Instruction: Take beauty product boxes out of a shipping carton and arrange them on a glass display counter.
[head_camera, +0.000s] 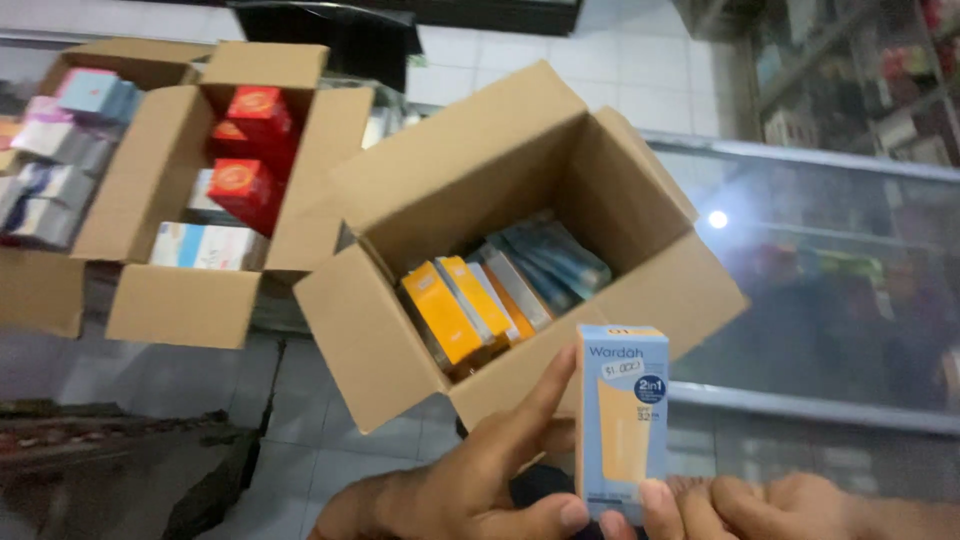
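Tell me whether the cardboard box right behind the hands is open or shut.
Open. The cardboard box has its flaps folded outward, and orange packets and bluish packets show inside it.

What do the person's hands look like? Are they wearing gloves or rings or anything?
No gloves. Both the left hand and the right hand are bare, with no rings, watch or bracelet showing on the parts in view. No sleeve reaches either wrist. The fingernails are short and plain. Only the fingers, knuckles and a bit of each wrist show at the bottom edge.
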